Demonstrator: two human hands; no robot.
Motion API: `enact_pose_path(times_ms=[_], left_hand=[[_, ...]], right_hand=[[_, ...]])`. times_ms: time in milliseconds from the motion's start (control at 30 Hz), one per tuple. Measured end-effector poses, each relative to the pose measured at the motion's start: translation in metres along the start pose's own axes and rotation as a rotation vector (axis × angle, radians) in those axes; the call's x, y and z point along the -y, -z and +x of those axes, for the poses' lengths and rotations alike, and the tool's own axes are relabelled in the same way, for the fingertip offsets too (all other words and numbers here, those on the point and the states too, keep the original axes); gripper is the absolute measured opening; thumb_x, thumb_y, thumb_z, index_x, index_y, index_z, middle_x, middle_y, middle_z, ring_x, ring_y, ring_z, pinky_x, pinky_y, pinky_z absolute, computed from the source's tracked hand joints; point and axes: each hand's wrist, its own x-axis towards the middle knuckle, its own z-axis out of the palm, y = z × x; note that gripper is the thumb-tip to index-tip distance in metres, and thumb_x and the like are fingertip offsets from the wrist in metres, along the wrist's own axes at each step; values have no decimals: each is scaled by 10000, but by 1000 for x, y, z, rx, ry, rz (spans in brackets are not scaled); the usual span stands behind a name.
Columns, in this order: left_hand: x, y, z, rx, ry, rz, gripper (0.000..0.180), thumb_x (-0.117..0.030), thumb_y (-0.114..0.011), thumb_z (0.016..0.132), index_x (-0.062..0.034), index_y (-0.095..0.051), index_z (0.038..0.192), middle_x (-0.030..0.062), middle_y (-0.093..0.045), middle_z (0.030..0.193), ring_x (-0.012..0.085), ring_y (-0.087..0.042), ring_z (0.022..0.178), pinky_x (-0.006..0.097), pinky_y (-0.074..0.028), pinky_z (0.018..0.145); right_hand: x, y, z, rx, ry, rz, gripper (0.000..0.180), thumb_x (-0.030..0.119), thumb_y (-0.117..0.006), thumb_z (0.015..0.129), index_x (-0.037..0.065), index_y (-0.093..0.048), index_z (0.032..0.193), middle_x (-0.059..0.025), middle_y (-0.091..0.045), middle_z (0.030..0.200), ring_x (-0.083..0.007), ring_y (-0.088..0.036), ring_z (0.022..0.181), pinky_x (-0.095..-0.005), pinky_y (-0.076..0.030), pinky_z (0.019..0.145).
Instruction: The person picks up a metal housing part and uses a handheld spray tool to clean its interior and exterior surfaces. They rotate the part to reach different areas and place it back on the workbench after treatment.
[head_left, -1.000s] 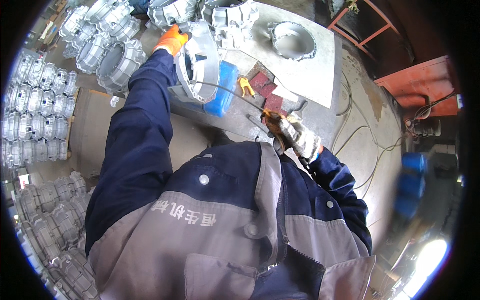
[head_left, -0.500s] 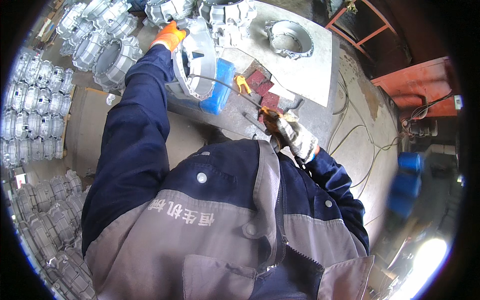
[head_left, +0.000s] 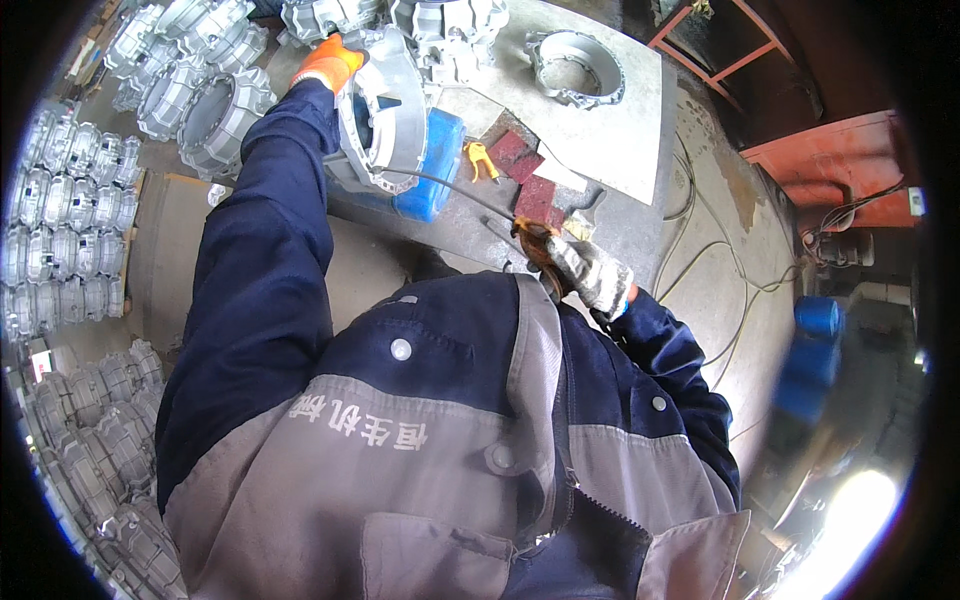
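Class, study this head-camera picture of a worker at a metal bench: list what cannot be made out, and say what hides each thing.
- Left hand in the orange glove: fingers hidden behind the round grey cast-metal housing.
- Right hand in the speckled grey glove: the tool it grips is mostly covered; only a thin dark rod shows.
- Blue cylinder: largely behind the housing.
- Blue drum: blurred near the rim.
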Motion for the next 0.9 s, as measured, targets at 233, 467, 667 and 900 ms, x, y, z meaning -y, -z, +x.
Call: enact_pose_path(times_ms=[233,467,667,900], left_hand=[[-1,-2,0,-5,4,-18,733,-422,-584,739,-60,-406,1351,207,-460,1347,355,-461,1227,372,-376,1004],[3,-6,4,-31,1,-48,731,-435,-584,746,-67,-408,1353,192,-456,1357,346,-453,1236,368,-374,1004],[9,-13,6,-91,-19,-72,751,-431,-595,747,-64,-386,1368,193,-445,1366,346,-444,1245,367,-366,1011],[6,-8,1,-63,-17,-107,754,-410,-605,749,-56,-378,1375,197,-436,1373,340,-445,1247,358,-363,1017]], right_hand=[[-10,3,4,-9,-8,49,629,613,-436,891,13,-589,996,-44,-561,658,-118,-540,568,-248,-431,505],[-17,5,8,62,-96,64,648,626,-437,884,3,-601,950,-48,-564,646,-118,-538,558,-251,-424,503],[-32,0,17,3,-115,29,639,591,-434,905,-17,-622,965,-44,-569,651,-120,-529,557,-266,-406,507],[-37,3,19,-21,-196,-25,659,592,-415,910,-30,-630,954,-58,-563,608,-133,-533,523,-279,-416,499]])
